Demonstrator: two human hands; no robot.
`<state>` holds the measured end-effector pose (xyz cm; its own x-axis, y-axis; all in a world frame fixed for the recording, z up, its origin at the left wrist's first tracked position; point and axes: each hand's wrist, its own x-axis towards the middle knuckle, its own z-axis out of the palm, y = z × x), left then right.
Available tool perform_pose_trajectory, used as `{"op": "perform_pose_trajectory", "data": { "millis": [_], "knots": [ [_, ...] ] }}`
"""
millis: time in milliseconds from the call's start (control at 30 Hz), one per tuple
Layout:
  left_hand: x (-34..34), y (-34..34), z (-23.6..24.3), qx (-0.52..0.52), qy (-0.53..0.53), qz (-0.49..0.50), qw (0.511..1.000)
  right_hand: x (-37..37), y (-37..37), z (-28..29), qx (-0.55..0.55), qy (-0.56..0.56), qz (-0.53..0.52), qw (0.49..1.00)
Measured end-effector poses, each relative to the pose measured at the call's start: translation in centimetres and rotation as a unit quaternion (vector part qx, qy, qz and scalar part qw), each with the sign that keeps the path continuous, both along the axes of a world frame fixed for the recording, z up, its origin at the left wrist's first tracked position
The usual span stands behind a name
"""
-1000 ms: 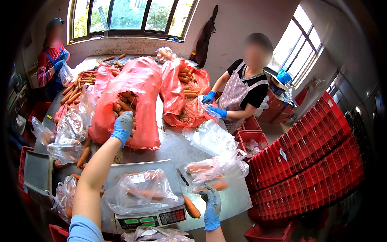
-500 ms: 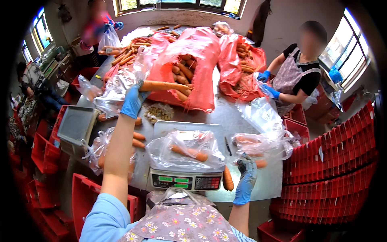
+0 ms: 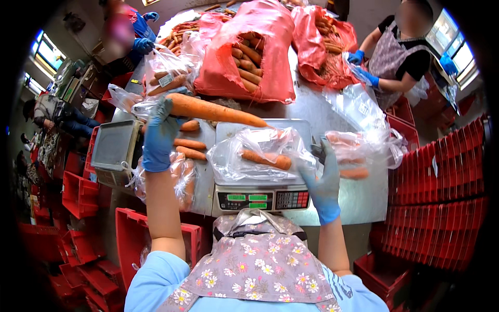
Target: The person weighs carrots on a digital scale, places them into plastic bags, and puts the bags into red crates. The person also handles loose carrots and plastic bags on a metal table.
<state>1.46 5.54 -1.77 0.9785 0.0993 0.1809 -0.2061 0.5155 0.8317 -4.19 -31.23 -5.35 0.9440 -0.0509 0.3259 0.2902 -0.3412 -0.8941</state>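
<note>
A long orange carrot [image 3: 215, 110] is gripped at its thick end by my blue-gloved left hand [image 3: 160, 138], its tip pointing right over the back of the scale. Below it, a clear plastic bag [image 3: 228, 162] with carrots inside lies on the platform of a digital scale [image 3: 262, 197]. My right hand [image 3: 323, 179], also gloved, is at the bag's right edge, thumb and fingers apart. Whether it touches the plastic is unclear. Loose carrots [image 3: 189, 143] lie on the metal table near my left hand.
Behind the scale stands a torn red mesh sack [image 3: 208, 67] full of carrots. Another bagged lot of carrots [image 3: 356, 171] lies to the right. Two co-workers handle bags at the far left and right. Red crates [image 3: 431, 177] are stacked at right; more stand lower left.
My left hand has drawn the carrot back from the sack toward the scale. My right hand has moved up to the bag's right edge. The view has tilted downward.
</note>
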Motion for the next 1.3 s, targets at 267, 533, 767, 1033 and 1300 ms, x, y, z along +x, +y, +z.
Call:
{"op": "perform_pose_trajectory", "data": {
  "millis": [267,533,767,1033,1300],
  "knots": [
    [-4.0,-9.1,6.4,0.324,0.002,0.004,0.946,3.2,0.7,0.3,0.28,0.156,0.017,0.947],
    [-3.0,-14.9,-5.3,0.285,-0.017,0.127,0.95,3.0,2.0,1.8,0.242,0.137,0.053,0.959],
    [-3.4,-9.8,0.3,0.249,0.13,0.199,0.939,3.5,-0.9,0.2,0.3,0.147,0.072,0.94],
    [-6.2,-11.6,3.8,0.281,-0.044,0.264,0.922,4.0,1.5,1.2,0.233,0.085,0.09,0.965],
    [-5.0,-17.7,0.0,0.314,-0.14,0.148,0.927,4.1,2.5,1.1,0.188,0.026,0.141,0.972]
  ]
}}
